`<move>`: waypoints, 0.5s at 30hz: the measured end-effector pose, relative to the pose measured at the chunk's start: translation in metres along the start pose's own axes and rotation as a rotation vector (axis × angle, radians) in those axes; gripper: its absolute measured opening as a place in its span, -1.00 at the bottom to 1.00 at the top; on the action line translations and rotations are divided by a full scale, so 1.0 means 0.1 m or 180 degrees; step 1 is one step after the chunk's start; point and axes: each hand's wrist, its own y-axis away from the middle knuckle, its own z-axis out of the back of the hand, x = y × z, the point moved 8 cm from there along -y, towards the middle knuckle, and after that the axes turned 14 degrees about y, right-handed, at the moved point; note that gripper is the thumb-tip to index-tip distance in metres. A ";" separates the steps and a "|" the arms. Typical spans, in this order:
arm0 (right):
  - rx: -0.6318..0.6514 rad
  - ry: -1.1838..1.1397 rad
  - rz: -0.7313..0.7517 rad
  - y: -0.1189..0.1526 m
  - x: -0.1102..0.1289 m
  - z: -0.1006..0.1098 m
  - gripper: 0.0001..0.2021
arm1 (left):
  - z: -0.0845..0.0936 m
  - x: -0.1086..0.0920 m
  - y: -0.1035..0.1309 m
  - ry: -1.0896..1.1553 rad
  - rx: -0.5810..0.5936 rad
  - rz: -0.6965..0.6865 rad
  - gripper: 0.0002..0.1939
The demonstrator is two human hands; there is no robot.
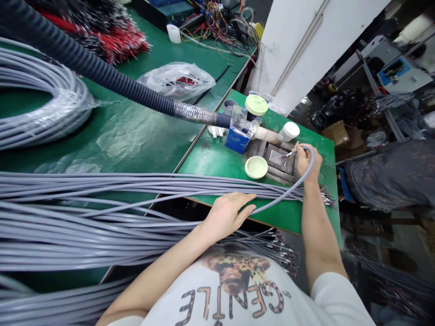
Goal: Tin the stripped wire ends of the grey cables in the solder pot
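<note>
My right hand [309, 164] is closed around a grey cable [294, 188] close to its end. The stripped thin wires [283, 158] at that end reach over the silvery surface of a solder pot [279, 158]; whether they touch it I cannot tell. From the hand, the cable bends back toward my left hand [228, 213]. This hand lies palm down with fingers stretched out, and the same cable comes out beneath its thumb. Under and beside it runs a bundle of grey cables [210, 184], whose stripped ends [328, 199] lie at the right edge of the green table.
A dark ribbed hose [136, 88] crosses above the table to the pot. Around the pot are a cream lid [256, 167], a white jar [290, 131], a green-lidded tub [256, 105] and a blue box [237, 139]. A cable coil [44, 102] lies left. Another person's dark clothing [377, 174] shows right.
</note>
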 end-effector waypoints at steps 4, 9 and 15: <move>0.0088 0.0038 0.0016 -0.03 -0.09 -0.17 -0.78 | 0.01 0.02 0.00 -0.0017 -0.0049 -0.0036 -0.67; 0.0178 0.0074 0.0051 -0.06 -0.13 -0.28 -0.78 | 0.03 0.01 -0.02 -0.0042 -0.0103 -0.0069 -0.69; 0.0331 0.0183 0.0120 -0.08 -0.11 -0.39 -0.80 | 0.04 0.04 -0.04 -0.0058 -0.0100 -0.0033 -0.70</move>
